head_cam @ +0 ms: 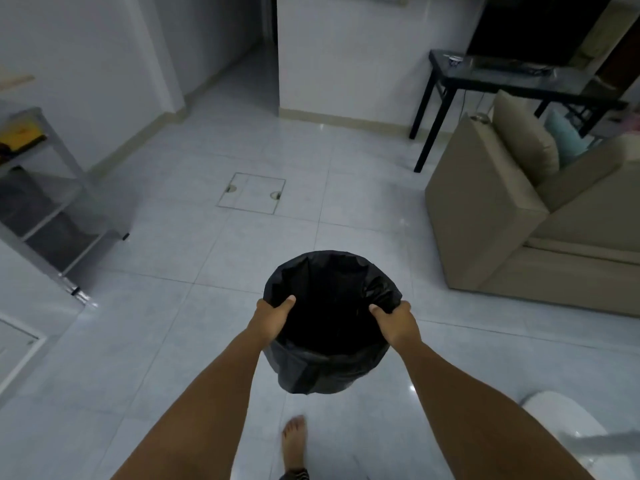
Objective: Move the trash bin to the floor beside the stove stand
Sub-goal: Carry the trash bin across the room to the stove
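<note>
A round trash bin [329,271] lined with a black plastic bag hangs in the air above the tiled floor, in the middle of the head view. My left hand [272,318] grips its rim on the left side, thumb inside the bag. My right hand [398,323] grips the rim on the right side the same way. The bin's inside looks dark, so I cannot make out any contents. A metal shelved stand [52,209] stands against the wall at the far left, well apart from the bin.
A beige sofa [526,216] fills the right side, with a black table [491,81] and a dark screen behind it. A square floor hatch [251,194] lies ahead. My bare foot [294,441] is on the tiles below the bin. A white object [561,424] sits at the lower right.
</note>
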The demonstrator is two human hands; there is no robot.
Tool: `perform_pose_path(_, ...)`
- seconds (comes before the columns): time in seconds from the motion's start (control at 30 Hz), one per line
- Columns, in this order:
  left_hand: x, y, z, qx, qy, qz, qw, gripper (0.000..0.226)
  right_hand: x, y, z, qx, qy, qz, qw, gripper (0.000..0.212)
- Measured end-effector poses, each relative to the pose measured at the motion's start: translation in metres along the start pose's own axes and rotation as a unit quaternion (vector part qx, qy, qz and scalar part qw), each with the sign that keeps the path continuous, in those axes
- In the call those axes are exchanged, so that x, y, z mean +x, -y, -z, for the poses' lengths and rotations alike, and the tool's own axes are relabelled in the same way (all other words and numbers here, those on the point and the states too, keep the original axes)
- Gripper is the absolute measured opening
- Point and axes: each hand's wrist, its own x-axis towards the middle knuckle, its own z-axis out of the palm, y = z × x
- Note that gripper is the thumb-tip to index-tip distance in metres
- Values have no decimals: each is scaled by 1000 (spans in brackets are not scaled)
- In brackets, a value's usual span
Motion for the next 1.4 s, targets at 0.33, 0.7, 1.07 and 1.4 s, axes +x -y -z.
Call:
perform_pose_path(0.33, 187, -155, -6, 15, -16, -4, 1000, 92, 195, 138, -6, 13, 14, -30, 999, 76)
perform_pose_path(0.7, 392, -318, -40, -31, -57, 35, 997, 90, 436, 289, 2, -16, 55, -22, 998, 74)
perform_pose_path(1.07, 579, -462, -20, -99, -114, 48, 987, 90, 655, 463, -32, -80, 104, 35, 991, 80)
perform_pose_path(1.4, 726, -566, 45, -153, -192, 87, 966, 88, 808, 634, -113, -117, 167, 75, 976, 84)
